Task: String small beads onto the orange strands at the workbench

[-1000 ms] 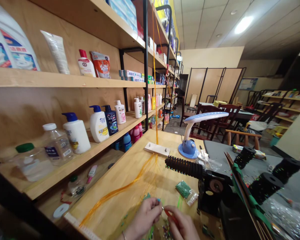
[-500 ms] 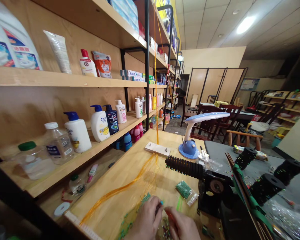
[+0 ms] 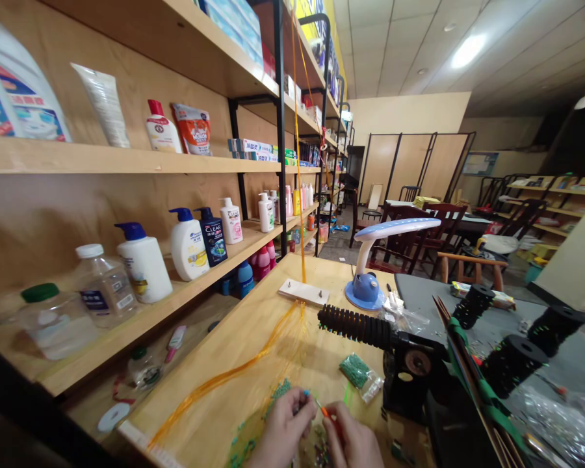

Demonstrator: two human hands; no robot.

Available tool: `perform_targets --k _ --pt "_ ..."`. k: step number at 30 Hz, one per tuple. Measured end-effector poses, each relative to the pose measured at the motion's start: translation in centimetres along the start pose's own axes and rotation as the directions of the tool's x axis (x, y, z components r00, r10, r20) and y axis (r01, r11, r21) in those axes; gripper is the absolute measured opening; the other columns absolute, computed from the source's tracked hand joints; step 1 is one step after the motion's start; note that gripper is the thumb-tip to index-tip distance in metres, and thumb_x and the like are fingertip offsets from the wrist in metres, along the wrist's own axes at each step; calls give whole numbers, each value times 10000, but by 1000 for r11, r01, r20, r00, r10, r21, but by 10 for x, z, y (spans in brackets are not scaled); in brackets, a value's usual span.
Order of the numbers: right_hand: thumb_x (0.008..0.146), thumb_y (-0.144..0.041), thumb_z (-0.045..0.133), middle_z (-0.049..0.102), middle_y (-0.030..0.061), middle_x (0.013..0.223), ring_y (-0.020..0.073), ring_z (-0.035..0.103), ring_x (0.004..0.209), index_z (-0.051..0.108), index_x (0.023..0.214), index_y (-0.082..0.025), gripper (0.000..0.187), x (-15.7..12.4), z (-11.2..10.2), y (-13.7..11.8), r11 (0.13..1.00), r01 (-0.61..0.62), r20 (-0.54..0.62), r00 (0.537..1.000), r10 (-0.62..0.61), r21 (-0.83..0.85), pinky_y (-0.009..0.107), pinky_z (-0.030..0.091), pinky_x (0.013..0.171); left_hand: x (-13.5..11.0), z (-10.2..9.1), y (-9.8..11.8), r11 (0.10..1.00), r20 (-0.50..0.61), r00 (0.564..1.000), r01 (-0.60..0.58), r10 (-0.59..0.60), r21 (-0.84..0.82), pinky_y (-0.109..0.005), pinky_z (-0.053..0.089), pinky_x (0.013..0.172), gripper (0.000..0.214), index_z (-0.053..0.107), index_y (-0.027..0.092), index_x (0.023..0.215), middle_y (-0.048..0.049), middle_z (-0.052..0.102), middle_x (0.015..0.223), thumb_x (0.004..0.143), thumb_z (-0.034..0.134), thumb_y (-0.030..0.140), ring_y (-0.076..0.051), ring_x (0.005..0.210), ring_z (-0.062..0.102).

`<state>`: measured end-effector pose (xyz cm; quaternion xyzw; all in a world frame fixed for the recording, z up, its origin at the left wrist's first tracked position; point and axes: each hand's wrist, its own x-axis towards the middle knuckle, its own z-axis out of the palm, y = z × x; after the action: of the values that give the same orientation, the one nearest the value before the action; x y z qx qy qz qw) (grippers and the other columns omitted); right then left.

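Observation:
Low over the near part of the table, my left hand (image 3: 283,426) is closed in a pinch, with a small blue piece (image 3: 307,392) showing at its fingertips; whatever else lies inside the fingers is hidden. Close beside it, my right hand (image 3: 353,437) grips a thin tool with an orange handle (image 3: 325,412), its slim metal tip pointing toward the left fingers. Green beads (image 3: 280,389) lie scattered behind and left of the left hand. Orange threads (image 3: 253,359) run from a pale wooden bar (image 3: 303,292) with two bolts across the tabletop.
A bag of green beads (image 3: 355,370) lies right of the hands, next to a black stand with a ribbed roller (image 3: 353,326). Behind stands a blue desk lamp (image 3: 364,290). Shelves with bottles (image 3: 189,246) line the left. Black spools (image 3: 511,364) stand at right.
The orange tool and its metal tip now show more clearly between my hands, as the right hand has shifted slightly. The whole view has moved a little; the left hand keeps its pinch.

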<state>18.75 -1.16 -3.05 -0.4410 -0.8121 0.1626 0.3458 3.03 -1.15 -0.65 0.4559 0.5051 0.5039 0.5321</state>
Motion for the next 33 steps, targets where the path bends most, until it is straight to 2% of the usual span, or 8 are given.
perform_targets --k 6,12,18,22,26,30,33 --pt "998 -363 358 695 14 623 165 669 527 576 928 -218 271 2 -6 -3 999 -21 63 998 19 32 195 450 515 0 -6 -1 998 46 997 60 -59 -36 -217 307 504 365 551 187 704 79 481 606 717 703 519 -86 504 418" --pt "988 -440 337 657 19 666 170 613 580 584 929 -207 345 7 -12 -6 984 -85 143 988 62 159 230 434 564 -1 -9 -2 999 87 995 43 -41 -26 -218 297 512 390 540 185 731 85 460 608 738 688 546 -84 516 394" --pt "904 -666 369 409 -70 550 128 411 501 576 886 -180 529 9 -11 -6 880 -248 201 963 179 404 227 325 490 -8 -11 14 995 124 992 38 -27 -87 -205 310 519 291 553 190 783 79 488 640 741 707 433 -84 546 433" --pt "872 -704 389 395 -78 554 113 379 489 549 866 -178 550 6 -17 -10 831 -306 257 945 204 465 221 301 476 -15 -10 28 998 148 989 12 -3 -62 -212 359 537 200 543 194 730 74 511 630 746 688 331 -94 550 485" --pt "925 -530 411 442 -64 554 111 406 495 540 807 -195 377 2 -32 -17 925 -226 240 958 155 304 219 283 481 -18 -10 36 998 207 977 -44 50 -33 -231 411 546 152 596 177 783 45 562 685 709 698 262 -110 569 510" --pt "921 -390 440 526 -47 533 111 454 468 542 755 -211 264 -3 -48 -26 989 -122 202 974 103 85 217 282 468 -21 -12 40 981 262 962 -117 73 155 -283 485 693 217 706 148 899 -30 684 779 693 720 215 -182 737 612" --pt "907 -326 441 639 -6 565 131 537 466 578 787 -215 214 -5 -55 -32 998 -64 206 976 66 -18 221 317 468 -24 -12 44 941 285 952 -196 115 276 -292 491 704 160 735 149 824 -42 717 777 668 728 178 -203 755 630"
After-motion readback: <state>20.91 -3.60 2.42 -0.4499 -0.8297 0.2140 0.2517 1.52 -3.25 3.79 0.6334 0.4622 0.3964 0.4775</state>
